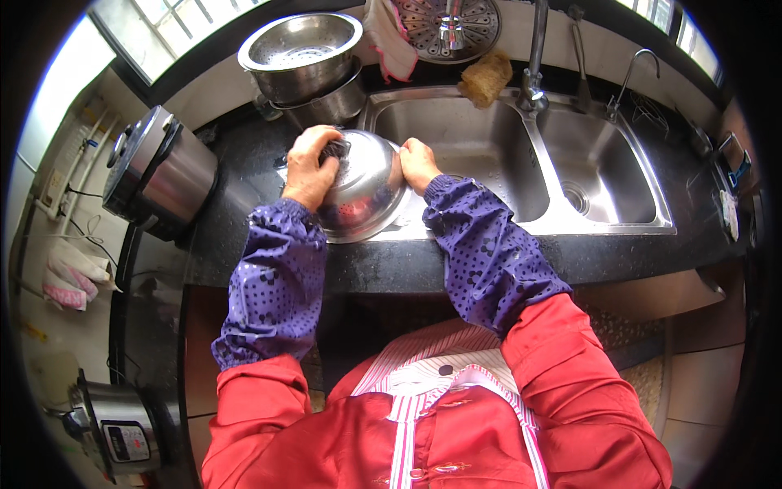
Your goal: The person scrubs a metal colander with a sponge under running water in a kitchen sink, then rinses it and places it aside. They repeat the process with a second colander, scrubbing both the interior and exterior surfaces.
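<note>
A shiny stainless steel bowl [372, 186] is tipped over at the left edge of the sink, its outer side facing up. My left hand [310, 168] presses a dark scouring pad [336, 148] against the bowl's base, with the fingers curled around the pad. On the other side, my right hand [418, 164] grips the bowl's rim, thumb and fingers closed on it. Small drops or specks dot the metal near the pad. The inside of the bowl is turned away from view.
Behind the bowl, a steel colander [299, 46] sits stacked on a pot [330, 101]. The double sink [540, 171] has a tall faucet [534, 85] and a loofah sponge [487, 78] at its back edge. An electric pressure cooker [162, 171] stands left; another cooker [116, 428] is lower left.
</note>
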### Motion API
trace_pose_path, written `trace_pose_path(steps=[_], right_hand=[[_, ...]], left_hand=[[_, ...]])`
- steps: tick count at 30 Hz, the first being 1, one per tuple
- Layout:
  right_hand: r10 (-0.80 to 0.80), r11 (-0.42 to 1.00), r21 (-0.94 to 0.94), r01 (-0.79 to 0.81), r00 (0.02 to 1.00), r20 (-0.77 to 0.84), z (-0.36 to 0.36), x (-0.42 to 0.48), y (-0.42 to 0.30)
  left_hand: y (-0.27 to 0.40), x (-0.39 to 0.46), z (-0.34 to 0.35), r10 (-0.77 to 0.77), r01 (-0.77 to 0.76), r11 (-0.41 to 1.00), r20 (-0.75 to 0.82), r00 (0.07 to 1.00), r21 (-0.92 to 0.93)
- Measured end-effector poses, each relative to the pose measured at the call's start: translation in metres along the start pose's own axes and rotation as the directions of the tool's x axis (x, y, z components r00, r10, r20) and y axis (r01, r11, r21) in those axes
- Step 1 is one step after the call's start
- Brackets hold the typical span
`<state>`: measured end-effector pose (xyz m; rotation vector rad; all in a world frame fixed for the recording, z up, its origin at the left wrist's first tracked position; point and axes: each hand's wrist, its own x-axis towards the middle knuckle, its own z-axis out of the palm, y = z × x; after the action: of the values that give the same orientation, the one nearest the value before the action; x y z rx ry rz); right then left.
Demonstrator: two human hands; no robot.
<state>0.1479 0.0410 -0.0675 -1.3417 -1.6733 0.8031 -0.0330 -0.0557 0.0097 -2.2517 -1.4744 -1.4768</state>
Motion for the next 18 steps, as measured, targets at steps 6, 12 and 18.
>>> trace_pose_path(steps=[6, 12, 18], right_hand=[[-0.027, 1.0, -0.016, 0.027, 1.0, 0.006, 0.0, 0.002, 0.004], [0.004, 0.998, 0.059, -0.004, 1.0, -0.003, 0.0, 0.003, 0.005], [-0.02, 0.999, 0.045, 0.02, 1.0, -0.001, 0.0, 0.0, 0.003]], left_hand=[[0.028, -0.006, -0.003, 0.057, -0.05, 0.995, 0.085, 0.995, -0.084], [0.028, -0.022, -0.022, 0.016, -0.01, 0.997, 0.086, 0.996, -0.075], [0.009, -0.022, -0.026, -0.033, 0.035, 0.998, -0.034, 0.999, 0.047]])
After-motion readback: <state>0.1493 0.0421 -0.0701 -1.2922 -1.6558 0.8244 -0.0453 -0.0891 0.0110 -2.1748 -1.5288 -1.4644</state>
